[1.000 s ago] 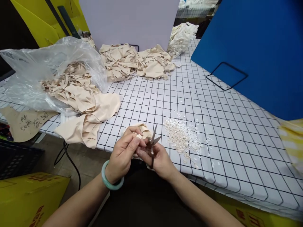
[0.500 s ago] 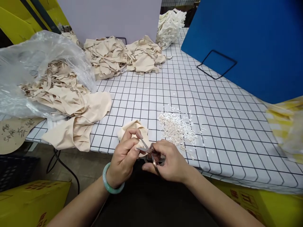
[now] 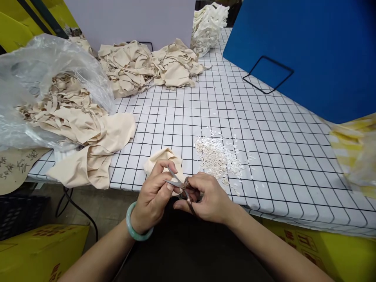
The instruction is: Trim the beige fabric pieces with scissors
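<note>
Taking the two hands as the centre of my dial, I have a handwritten brown pattern card (image 3: pixel 14 172) at nine o'clock and a clear plastic bag (image 3: pixel 98 74) at ten, spilling beige fabric pieces (image 3: pixel 78 125) onto the grid-checked tablecloth (image 3: pixel 264 145). A crumpled pile of the same fabric (image 3: pixel 127 64) sits toward eleven. My view shows the left hand (image 3: pixel 155 196), below a jade-green bangle (image 3: pixel 132 227), with thumb and forefinger curled around the blade tips; I can't tell whether they pinch anything. A single beige piece (image 3: pixel 164 155) lies at the near edge, partly hidden behind those fingers. The scissors (image 3: pixel 178 183) stand part-open, blades toward ten o'clock, their handles gripped by the right hand (image 3: pixel 213 199). At two I see a scatter of small white and beige snippets (image 3: pixel 217 156), with a blue panel (image 3: pixel 311 47) beyond; yellow-and-white checked cloth (image 3: pixel 345 137) lies at three.
</note>
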`<action>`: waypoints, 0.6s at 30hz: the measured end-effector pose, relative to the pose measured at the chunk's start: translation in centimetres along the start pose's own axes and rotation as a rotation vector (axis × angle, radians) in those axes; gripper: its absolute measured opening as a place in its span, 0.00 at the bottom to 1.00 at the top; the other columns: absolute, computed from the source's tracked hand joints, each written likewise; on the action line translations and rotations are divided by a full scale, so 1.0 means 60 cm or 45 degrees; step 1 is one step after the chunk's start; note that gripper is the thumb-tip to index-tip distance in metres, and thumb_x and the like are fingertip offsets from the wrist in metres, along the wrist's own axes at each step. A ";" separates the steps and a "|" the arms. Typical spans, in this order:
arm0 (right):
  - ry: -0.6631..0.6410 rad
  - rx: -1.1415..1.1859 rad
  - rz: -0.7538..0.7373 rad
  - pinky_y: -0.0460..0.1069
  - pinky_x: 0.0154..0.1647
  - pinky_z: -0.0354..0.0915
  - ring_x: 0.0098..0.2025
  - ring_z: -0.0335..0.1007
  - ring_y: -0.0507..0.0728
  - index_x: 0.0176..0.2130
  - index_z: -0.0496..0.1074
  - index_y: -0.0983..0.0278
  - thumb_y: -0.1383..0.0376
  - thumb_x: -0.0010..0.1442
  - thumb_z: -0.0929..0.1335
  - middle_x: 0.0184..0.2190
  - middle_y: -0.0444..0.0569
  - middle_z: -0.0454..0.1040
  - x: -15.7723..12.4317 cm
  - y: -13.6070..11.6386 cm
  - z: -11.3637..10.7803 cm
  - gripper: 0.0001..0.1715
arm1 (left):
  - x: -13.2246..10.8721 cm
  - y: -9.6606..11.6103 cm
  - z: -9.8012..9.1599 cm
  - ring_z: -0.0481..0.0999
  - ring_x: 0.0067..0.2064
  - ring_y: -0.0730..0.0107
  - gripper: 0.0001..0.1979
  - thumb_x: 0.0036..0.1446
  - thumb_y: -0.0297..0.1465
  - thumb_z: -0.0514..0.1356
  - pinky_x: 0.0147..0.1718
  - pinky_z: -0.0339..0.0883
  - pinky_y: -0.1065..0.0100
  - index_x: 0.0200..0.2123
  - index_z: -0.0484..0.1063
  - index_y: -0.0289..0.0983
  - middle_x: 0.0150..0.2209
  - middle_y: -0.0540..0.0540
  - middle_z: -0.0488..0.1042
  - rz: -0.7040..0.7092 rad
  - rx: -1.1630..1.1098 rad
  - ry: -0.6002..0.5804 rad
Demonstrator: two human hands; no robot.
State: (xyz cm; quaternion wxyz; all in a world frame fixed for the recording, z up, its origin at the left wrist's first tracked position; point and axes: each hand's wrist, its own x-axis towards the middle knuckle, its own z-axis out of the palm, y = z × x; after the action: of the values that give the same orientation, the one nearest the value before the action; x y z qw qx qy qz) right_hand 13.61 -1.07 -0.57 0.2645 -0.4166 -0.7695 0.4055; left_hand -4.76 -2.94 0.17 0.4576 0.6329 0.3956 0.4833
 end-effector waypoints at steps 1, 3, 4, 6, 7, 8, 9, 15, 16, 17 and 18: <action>0.005 -0.002 0.006 0.47 0.26 0.56 0.19 0.55 0.49 0.20 0.58 0.61 0.42 0.54 0.72 0.15 0.39 0.62 0.000 0.001 0.001 0.32 | 0.000 0.000 0.001 0.64 0.51 0.58 0.15 0.70 0.32 0.51 0.52 0.64 0.55 0.31 0.73 0.38 0.35 0.42 0.69 0.013 -0.005 -0.003; 0.027 -0.002 0.016 0.46 0.26 0.55 0.19 0.54 0.48 0.19 0.57 0.61 0.42 0.54 0.72 0.15 0.39 0.60 -0.001 0.004 0.003 0.34 | 0.002 -0.001 0.002 0.63 0.51 0.58 0.15 0.70 0.31 0.51 0.52 0.64 0.56 0.31 0.73 0.39 0.30 0.43 0.68 0.038 -0.006 -0.012; 0.045 -0.001 0.018 0.46 0.25 0.55 0.19 0.53 0.48 0.19 0.56 0.61 0.42 0.54 0.72 0.14 0.39 0.59 -0.002 0.005 0.004 0.34 | 0.003 -0.001 0.003 0.63 0.51 0.58 0.15 0.70 0.31 0.51 0.51 0.64 0.56 0.31 0.73 0.39 0.30 0.44 0.68 0.047 0.002 -0.017; 0.086 0.000 0.013 0.46 0.24 0.54 0.18 0.52 0.48 0.19 0.56 0.61 0.41 0.55 0.72 0.14 0.38 0.58 -0.005 0.009 0.005 0.35 | 0.008 -0.002 0.005 0.64 0.50 0.59 0.15 0.70 0.31 0.51 0.51 0.64 0.56 0.32 0.73 0.38 0.33 0.43 0.68 0.061 0.029 -0.029; 0.108 -0.002 0.009 0.45 0.24 0.53 0.18 0.52 0.47 0.18 0.55 0.62 0.41 0.55 0.72 0.14 0.38 0.57 -0.007 0.011 0.005 0.35 | 0.011 -0.001 0.006 0.64 0.50 0.59 0.15 0.70 0.31 0.51 0.51 0.64 0.57 0.32 0.73 0.38 0.34 0.43 0.69 0.079 0.045 -0.043; 0.129 -0.004 0.008 0.45 0.24 0.53 0.18 0.51 0.47 0.18 0.55 0.62 0.41 0.55 0.71 0.14 0.37 0.56 -0.010 0.014 0.003 0.35 | 0.014 -0.001 0.008 0.64 0.49 0.60 0.15 0.70 0.30 0.51 0.51 0.64 0.57 0.32 0.73 0.38 0.34 0.44 0.69 0.103 0.060 -0.063; 0.148 -0.005 0.013 0.45 0.23 0.52 0.18 0.50 0.47 0.18 0.55 0.62 0.41 0.56 0.71 0.14 0.37 0.56 -0.014 0.017 0.001 0.36 | 0.019 -0.001 0.010 0.64 0.49 0.60 0.14 0.70 0.30 0.51 0.51 0.63 0.57 0.32 0.72 0.37 0.33 0.44 0.68 0.123 0.070 -0.086; 0.195 0.033 0.175 0.45 0.24 0.51 0.19 0.51 0.47 0.19 0.58 0.63 0.43 0.56 0.71 0.15 0.37 0.55 -0.050 0.040 -0.011 0.34 | 0.048 -0.008 0.041 0.64 0.49 0.62 0.14 0.69 0.28 0.50 0.48 0.64 0.62 0.31 0.70 0.37 0.35 0.44 0.67 0.089 0.064 -0.264; 0.197 0.042 0.224 0.45 0.24 0.52 0.20 0.51 0.47 0.19 0.58 0.63 0.43 0.56 0.71 0.15 0.37 0.55 -0.056 0.044 -0.011 0.34 | 0.053 -0.011 0.049 0.64 0.49 0.62 0.14 0.70 0.28 0.50 0.48 0.64 0.63 0.31 0.70 0.37 0.34 0.44 0.67 0.084 0.059 -0.292; 0.197 0.054 0.273 0.45 0.24 0.52 0.20 0.51 0.47 0.18 0.57 0.63 0.42 0.56 0.71 0.15 0.38 0.55 -0.061 0.049 -0.011 0.34 | 0.058 -0.014 0.057 0.64 0.50 0.62 0.15 0.70 0.29 0.49 0.47 0.64 0.64 0.31 0.70 0.37 0.33 0.44 0.67 0.081 0.059 -0.317; 0.200 0.062 0.325 0.45 0.23 0.52 0.20 0.51 0.48 0.18 0.57 0.63 0.41 0.56 0.71 0.15 0.38 0.56 -0.065 0.053 -0.014 0.35 | 0.063 -0.016 0.063 0.64 0.50 0.62 0.15 0.69 0.29 0.49 0.47 0.65 0.64 0.31 0.70 0.37 0.32 0.44 0.67 0.084 0.065 -0.338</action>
State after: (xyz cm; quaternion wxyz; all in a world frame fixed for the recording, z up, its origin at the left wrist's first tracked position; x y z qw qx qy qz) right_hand 17.57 -3.03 -3.10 0.2802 -0.5350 -0.6770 0.4206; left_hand -0.29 0.13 -0.21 0.4735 0.7153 0.3227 0.3999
